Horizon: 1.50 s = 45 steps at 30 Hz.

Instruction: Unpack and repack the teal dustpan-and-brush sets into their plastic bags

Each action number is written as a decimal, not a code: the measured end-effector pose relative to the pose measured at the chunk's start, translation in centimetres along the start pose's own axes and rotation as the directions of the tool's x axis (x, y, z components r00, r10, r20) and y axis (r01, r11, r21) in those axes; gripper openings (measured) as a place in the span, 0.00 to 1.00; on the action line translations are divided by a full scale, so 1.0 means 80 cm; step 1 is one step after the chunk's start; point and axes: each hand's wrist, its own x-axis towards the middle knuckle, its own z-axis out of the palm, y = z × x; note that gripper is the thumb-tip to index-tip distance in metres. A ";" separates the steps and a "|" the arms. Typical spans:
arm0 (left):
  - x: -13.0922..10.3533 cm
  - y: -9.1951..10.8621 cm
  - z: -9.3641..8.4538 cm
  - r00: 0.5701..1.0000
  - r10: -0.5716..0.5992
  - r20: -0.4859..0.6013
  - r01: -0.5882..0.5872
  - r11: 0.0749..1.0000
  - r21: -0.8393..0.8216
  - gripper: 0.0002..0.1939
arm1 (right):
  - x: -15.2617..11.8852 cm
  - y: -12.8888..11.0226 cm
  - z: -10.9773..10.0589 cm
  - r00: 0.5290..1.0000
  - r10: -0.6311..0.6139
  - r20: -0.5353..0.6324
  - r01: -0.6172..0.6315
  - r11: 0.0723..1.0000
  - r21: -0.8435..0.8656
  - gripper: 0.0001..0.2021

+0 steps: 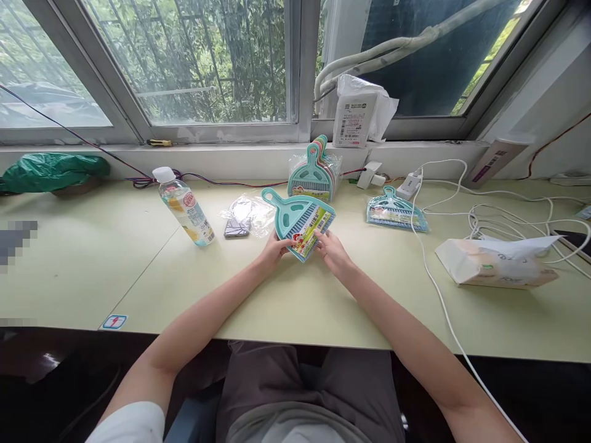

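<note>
Pinching teal dustpan-and-brush set (302, 223) at lower edges with nearly closed fingers (282, 244) of left hand (272, 251) and right hand (335, 252). Probably light, stiff, slick; best taken by handle (277, 202).

The pale yellow-green desk (286, 307) bears a capped bottle (187, 212), a phone (237, 227), crumpled clear plastic (261, 212), bagged dustpans (314, 175), a wrapped dustpan (397, 212), tissues (498, 264) and white cables (443, 307).
</note>
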 end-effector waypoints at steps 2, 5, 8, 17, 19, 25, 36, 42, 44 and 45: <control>0.001 0.001 -0.003 1.000 0.000 -0.010 0.000 1.000 0.027 0.29 | 0.003 -0.001 0.000 0.992 0.112 0.059 -0.118 0.987 0.110 0.14; 0.012 0.000 -0.014 0.996 -0.072 -0.044 0.077 0.989 0.127 0.25 | 0.001 -0.006 0.004 0.985 0.168 0.028 -0.170 0.966 0.197 0.09; 0.027 0.002 -0.031 0.994 -0.044 -0.098 0.072 0.951 0.302 0.19 | -0.003 -0.011 0.004 0.988 0.157 -0.014 -0.148 0.957 0.251 0.08; 0.037 0.016 -0.074 0.866 0.463 0.189 -0.081 -0.243 0.967 0.24 | 0.007 -0.014 -0.014 0.972 0.169 -0.162 -0.107 0.936 0.335 0.05; 0.040 0.015 -0.081 0.890 0.405 0.210 -0.063 -0.347 0.936 0.23 | 0.010 -0.015 -0.020 0.971 0.167 -0.169 -0.101 0.934 0.343 0.05; 0.042 0.029 -0.092 0.914 0.329 0.236 -0.119 -0.340 0.933 0.22 | 0.011 -0.018 -0.026 0.964 0.186 -0.191 -0.109 0.929 0.355 0.05; 0.036 0.045 -0.094 0.798 0.596 0.090 0.062 -0.230 0.971 0.13 | 0.011 -0.019 -0.027 0.957 0.211 -0.196 -0.141 0.937 0.319 0.04; 0.035 0.026 -0.084 0.930 0.357 0.089 -0.014 -0.207 0.978 0.15 | 0.011 -0.015 -0.028 0.967 0.206 -0.151 -0.169 0.960 0.223 0.05; 0.036 0.025 -0.087 0.947 0.316 0.063 0.004 -0.210 0.978 0.10 | 0.012 -0.015 -0.028 0.969 0.208 -0.135 -0.177 0.961 0.210 0.05; 0.037 0.026 -0.089 0.950 0.309 0.045 0.020 -0.204 0.979 0.09 | 0.013 -0.015 -0.028 0.970 0.211 -0.124 -0.184 0.962 0.203 0.04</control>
